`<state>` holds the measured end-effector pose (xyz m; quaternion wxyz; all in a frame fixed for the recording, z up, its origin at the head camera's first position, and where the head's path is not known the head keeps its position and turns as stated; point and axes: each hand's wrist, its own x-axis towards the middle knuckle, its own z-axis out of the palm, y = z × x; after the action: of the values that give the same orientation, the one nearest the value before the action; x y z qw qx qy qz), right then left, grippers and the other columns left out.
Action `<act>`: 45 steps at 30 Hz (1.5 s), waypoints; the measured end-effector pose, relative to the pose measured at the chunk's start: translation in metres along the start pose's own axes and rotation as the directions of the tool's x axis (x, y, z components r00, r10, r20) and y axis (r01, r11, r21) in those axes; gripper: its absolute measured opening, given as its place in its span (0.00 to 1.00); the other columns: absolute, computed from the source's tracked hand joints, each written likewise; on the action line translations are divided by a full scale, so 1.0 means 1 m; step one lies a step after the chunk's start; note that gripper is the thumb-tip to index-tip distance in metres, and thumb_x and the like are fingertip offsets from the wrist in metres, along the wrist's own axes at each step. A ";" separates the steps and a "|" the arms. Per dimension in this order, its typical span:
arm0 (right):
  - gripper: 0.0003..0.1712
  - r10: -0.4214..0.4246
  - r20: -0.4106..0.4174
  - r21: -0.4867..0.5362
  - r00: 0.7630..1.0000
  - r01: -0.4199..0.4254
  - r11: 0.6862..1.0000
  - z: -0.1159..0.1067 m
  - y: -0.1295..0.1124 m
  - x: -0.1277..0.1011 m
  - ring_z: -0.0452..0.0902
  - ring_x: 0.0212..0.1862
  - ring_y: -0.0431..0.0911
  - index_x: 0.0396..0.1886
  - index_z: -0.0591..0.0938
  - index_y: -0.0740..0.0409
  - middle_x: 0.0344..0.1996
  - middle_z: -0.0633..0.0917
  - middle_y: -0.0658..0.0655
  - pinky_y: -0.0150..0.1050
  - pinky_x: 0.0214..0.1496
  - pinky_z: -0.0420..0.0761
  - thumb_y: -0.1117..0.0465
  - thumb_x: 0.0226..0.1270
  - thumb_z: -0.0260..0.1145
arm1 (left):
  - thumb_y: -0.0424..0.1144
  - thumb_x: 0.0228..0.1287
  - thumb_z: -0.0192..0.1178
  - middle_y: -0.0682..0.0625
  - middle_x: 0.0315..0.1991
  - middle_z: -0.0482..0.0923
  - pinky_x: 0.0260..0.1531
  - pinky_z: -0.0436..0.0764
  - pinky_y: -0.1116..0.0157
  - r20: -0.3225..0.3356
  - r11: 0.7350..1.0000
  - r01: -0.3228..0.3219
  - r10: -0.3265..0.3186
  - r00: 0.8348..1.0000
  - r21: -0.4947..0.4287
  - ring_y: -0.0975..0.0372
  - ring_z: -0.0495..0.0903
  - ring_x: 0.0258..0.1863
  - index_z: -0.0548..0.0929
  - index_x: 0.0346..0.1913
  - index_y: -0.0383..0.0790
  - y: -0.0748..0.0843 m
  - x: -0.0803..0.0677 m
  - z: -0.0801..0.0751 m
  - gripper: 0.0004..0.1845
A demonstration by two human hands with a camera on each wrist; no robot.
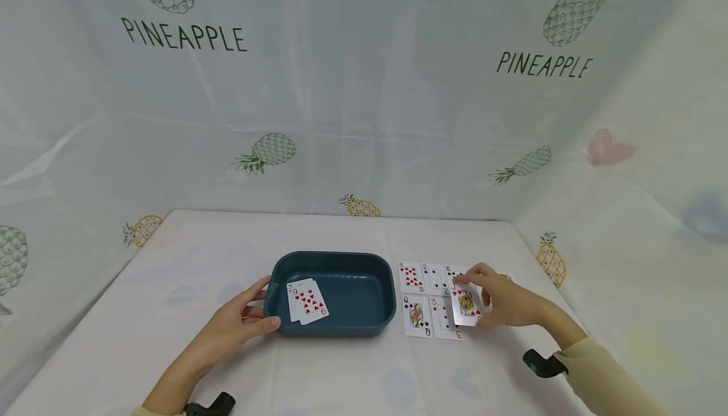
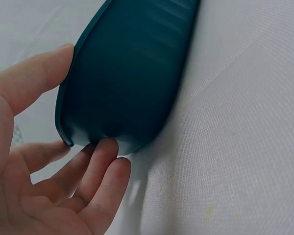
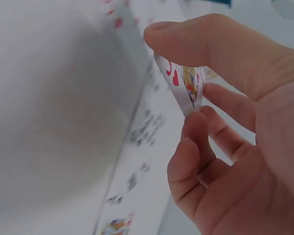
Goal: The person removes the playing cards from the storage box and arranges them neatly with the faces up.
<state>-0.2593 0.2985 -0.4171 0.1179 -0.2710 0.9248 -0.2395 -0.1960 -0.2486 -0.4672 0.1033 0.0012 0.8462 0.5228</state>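
Operator: Head view check, nearest items first. What do you read at my hands?

Technician: Your left hand [image 1: 236, 324] rests on the table [image 1: 341, 378] at the near left corner of the blue tray [image 1: 341, 324]. Its fingers are relaxed and only lightly curved; in the left wrist view the fingertips [image 2: 104, 152] touch the tray [image 2: 132, 73] wall and the thumb lies along its rim. It grips nothing.

Operator: And my right hand?

Technician: Your right hand [image 1: 503, 302] pinches a face card with red hearts [image 1: 466, 305], lifted off the table and tilted. In the right wrist view the thumb sits on top of the card [image 3: 186, 83] and the curled fingers [image 3: 196, 142] support it from below.

Operator: Where does that card sit relative to the rest?

Technician: It hangs over the right end of the rows of cards [image 1: 429, 299] laid face up just right of the tray. Inside the tray, two cards [image 1: 306, 302] lie against its left side, a nine of hearts on top.

Operator: Farther back?

Technician: A cloth backdrop printed with pineapples [image 1: 364, 87] stands behind the table.
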 end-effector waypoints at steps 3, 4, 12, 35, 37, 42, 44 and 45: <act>0.48 0.026 0.031 0.018 0.999 -0.026 0.999 0.004 0.013 -0.010 0.71 0.42 0.45 0.73 0.77 0.57 0.61 0.70 0.56 0.32 0.36 0.73 0.63 0.50 0.85 | 0.52 0.64 0.77 0.40 0.76 0.67 0.48 0.81 0.61 0.000 1.000 0.001 -0.001 1.000 -0.003 0.55 0.80 0.54 0.60 0.85 0.55 0.000 0.000 0.000 0.51; 0.48 0.032 0.038 0.027 0.999 -0.033 0.999 0.005 0.016 -0.013 0.70 0.42 0.45 0.73 0.77 0.57 0.60 0.69 0.56 0.32 0.36 0.73 0.63 0.49 0.85 | 0.52 0.64 0.77 0.40 0.76 0.67 0.48 0.81 0.61 0.000 1.000 0.001 -0.001 1.000 -0.004 0.55 0.80 0.54 0.60 0.85 0.55 0.000 0.000 0.000 0.51; 0.47 -0.012 0.069 0.054 0.998 0.008 0.999 0.014 0.030 -0.015 0.72 0.36 0.45 0.71 0.80 0.57 0.59 0.72 0.56 0.31 0.36 0.73 0.64 0.46 0.86 | 0.52 0.64 0.77 0.39 0.76 0.67 0.48 0.81 0.61 0.005 1.000 -0.007 0.007 1.000 0.004 0.55 0.80 0.54 0.60 0.85 0.54 0.001 0.002 0.000 0.51; 0.34 -0.063 -0.141 -0.079 0.988 0.053 0.995 0.002 -0.037 0.019 0.76 0.37 0.46 0.70 0.80 0.58 0.59 0.77 0.59 0.31 0.35 0.77 0.63 0.64 0.79 | 0.50 0.64 0.77 0.38 0.76 0.66 0.49 0.81 0.61 0.016 1.000 -0.015 0.015 1.000 -0.002 0.55 0.81 0.54 0.60 0.85 0.52 0.005 0.003 -0.004 0.51; 0.34 -0.109 -0.185 -0.083 0.977 0.095 0.992 0.004 -0.059 0.037 0.77 0.39 0.46 0.71 0.79 0.56 0.60 0.77 0.58 0.32 0.38 0.80 0.63 0.66 0.78 | 0.50 0.64 0.77 0.38 0.76 0.67 0.48 0.81 0.62 0.012 1.000 -0.010 0.010 1.000 0.001 0.55 0.80 0.54 0.60 0.85 0.52 0.005 0.002 -0.004 0.51; 0.36 -0.209 -0.196 -0.052 0.958 0.202 0.978 0.022 -0.117 0.087 0.79 0.40 0.43 0.74 0.77 0.54 0.63 0.76 0.57 0.34 0.41 0.81 0.61 0.68 0.77 | 0.51 0.64 0.77 0.38 0.76 0.67 0.48 0.81 0.61 0.015 1.000 -0.002 0.002 1.000 0.002 0.55 0.80 0.54 0.59 0.85 0.53 0.003 0.001 -0.004 0.51; 0.37 -0.237 -0.161 -0.036 0.958 0.234 0.972 0.035 -0.137 0.109 0.79 0.40 0.44 0.75 0.76 0.54 0.63 0.76 0.57 0.35 0.42 0.81 0.60 0.68 0.77 | 0.51 0.64 0.77 0.38 0.76 0.68 0.47 0.81 0.61 0.013 1.000 0.000 0.000 1.000 0.009 0.56 0.80 0.54 0.59 0.85 0.54 0.001 0.001 -0.003 0.51; 0.37 -0.248 -0.138 -0.030 0.959 0.247 0.969 0.043 -0.146 0.120 0.79 0.40 0.44 0.76 0.76 0.55 0.64 0.76 0.58 0.34 0.42 0.81 0.59 0.69 0.77 | 0.51 0.65 0.77 0.38 0.76 0.68 0.47 0.81 0.60 0.012 1.000 -0.001 0.001 1.000 0.012 0.56 0.80 0.54 0.59 0.85 0.54 0.001 0.001 -0.003 0.51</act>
<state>-0.2781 0.1078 -0.3904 0.0199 -0.3677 0.8911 -0.2652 -0.1975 -0.2509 -0.4654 0.1082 0.0053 0.8486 0.5178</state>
